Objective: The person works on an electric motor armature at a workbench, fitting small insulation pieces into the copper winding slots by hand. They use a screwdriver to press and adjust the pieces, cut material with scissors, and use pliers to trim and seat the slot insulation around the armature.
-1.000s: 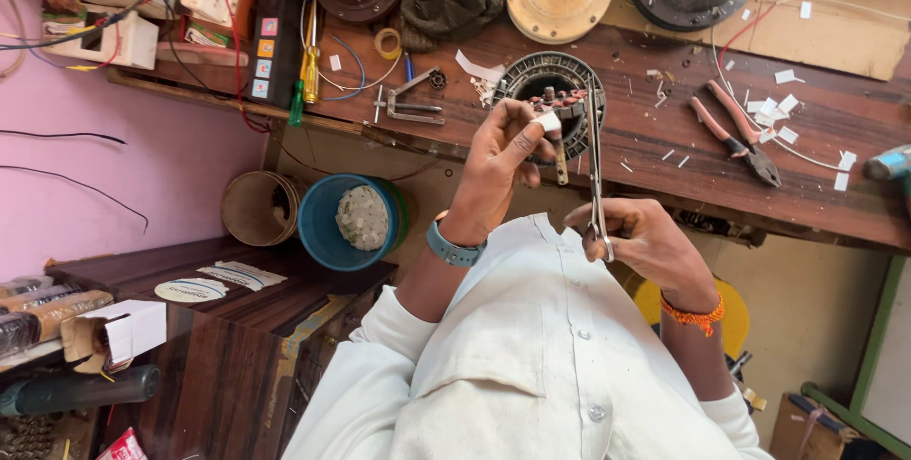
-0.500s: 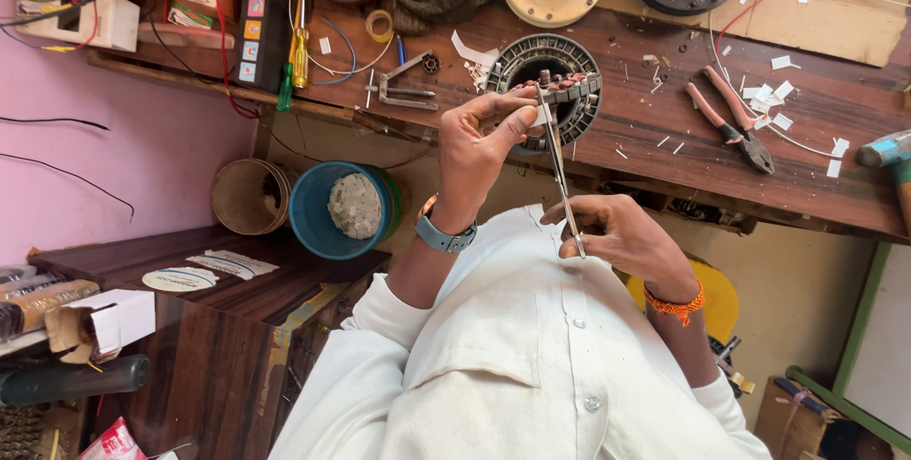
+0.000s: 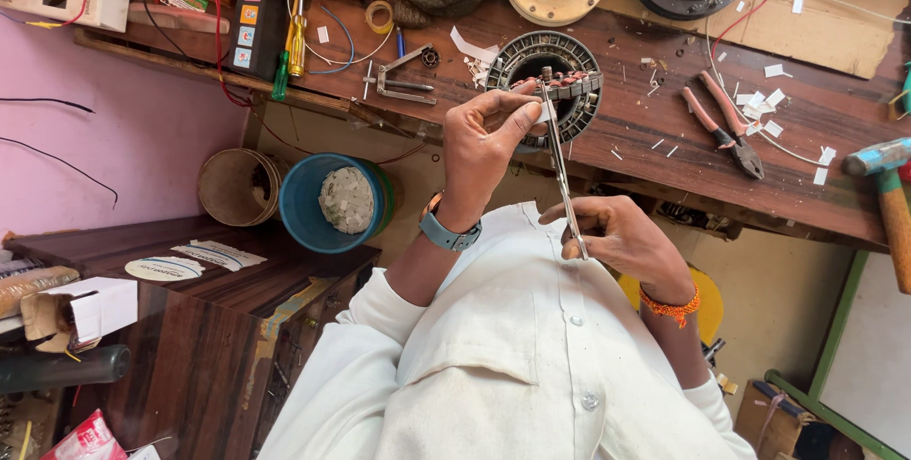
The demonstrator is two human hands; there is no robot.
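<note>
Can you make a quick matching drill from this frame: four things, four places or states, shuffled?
Things:
1. pliers
2. blue bucket
3. green-handled screwdriver
4. thin metal strip

Places or states:
A. near the left end of the wooden bench, handle over the front edge
B. held between both hands, left hand at its far end, right hand at its near end
C. lying on the bench to the right of the round stator, red handles
D. below the bench, next to a brown bucket

Pairs: 1-C, 2-D, 3-A, 4-B
</note>
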